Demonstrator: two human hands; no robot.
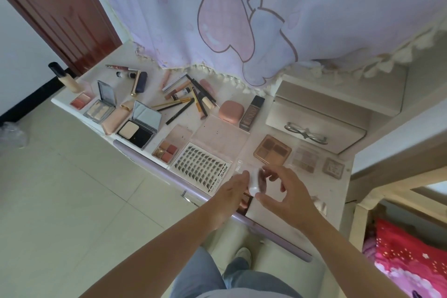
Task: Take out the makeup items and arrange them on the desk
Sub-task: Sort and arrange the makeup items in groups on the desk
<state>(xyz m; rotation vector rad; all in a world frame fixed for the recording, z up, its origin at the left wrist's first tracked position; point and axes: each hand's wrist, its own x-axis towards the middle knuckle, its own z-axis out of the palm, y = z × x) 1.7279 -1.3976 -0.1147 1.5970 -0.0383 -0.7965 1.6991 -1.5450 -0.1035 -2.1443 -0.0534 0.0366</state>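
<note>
It was a home bedroom: a cartoon-print curtain (242, 19) hung above the cosmetics-strewn tabletop (321, 191), with a wooden door (55, 7) left of it.

I am reading "XOXO" printed in black along one edge of the white lash card (202, 169), which is lying on the desk near the front edge; the smaller print beside it is blurring out for me. The tall dark foundation bottle (251, 113) is showing large pale letters down its side, but I am not making them out. Nothing else is reading clearly
</note>
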